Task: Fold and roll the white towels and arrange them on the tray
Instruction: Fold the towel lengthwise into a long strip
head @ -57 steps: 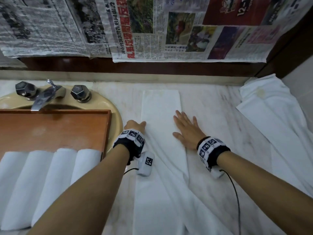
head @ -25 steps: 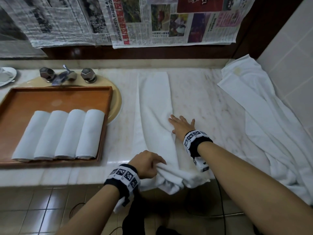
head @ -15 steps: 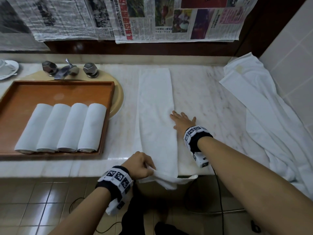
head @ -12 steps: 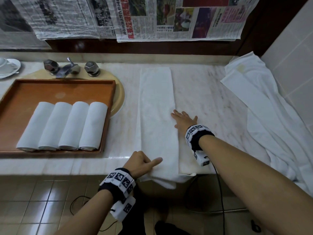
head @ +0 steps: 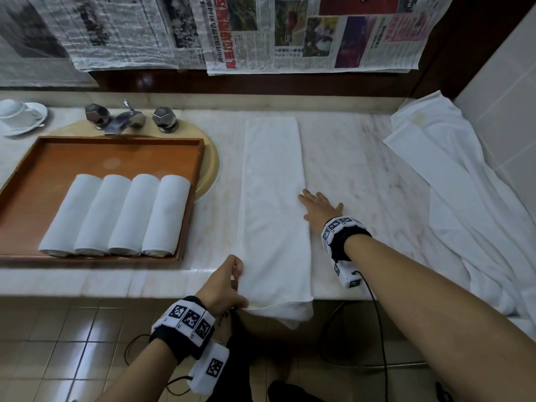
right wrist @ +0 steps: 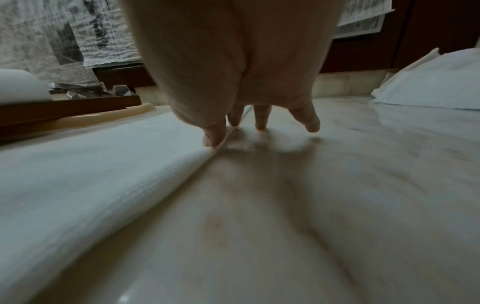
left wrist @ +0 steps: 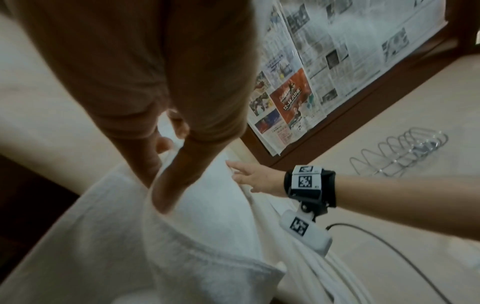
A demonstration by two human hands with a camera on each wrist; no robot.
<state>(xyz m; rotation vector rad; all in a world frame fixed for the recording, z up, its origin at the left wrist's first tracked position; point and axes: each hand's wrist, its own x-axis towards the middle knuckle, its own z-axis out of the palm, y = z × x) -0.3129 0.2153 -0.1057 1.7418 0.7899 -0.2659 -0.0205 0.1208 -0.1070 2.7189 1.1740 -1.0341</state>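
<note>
A long folded white towel (head: 272,204) lies lengthwise on the marble counter (head: 362,169), its near end hanging over the front edge. My left hand (head: 229,282) grips the towel's near left corner at that edge; in the left wrist view the thumb (left wrist: 166,185) lies on the cloth (left wrist: 130,246). My right hand (head: 319,208) rests flat on the counter, straight fingers (right wrist: 259,121) touching the towel's right edge (right wrist: 103,164). At the left, the wooden tray (head: 116,158) holds several rolled white towels (head: 116,213) side by side.
The tray lies over a sink with a faucet (head: 127,118) behind it. A cup and saucer (head: 20,116) stand at the far left. A heap of white cloth (head: 452,198) covers the counter's right end. Newspapers (head: 290,33) hang on the back wall. A cable (head: 377,314) trails from my right wrist.
My left hand drew the bunched near end of the towel out flat and shifted to its left corner. The right hand stayed at the towel's right edge.
</note>
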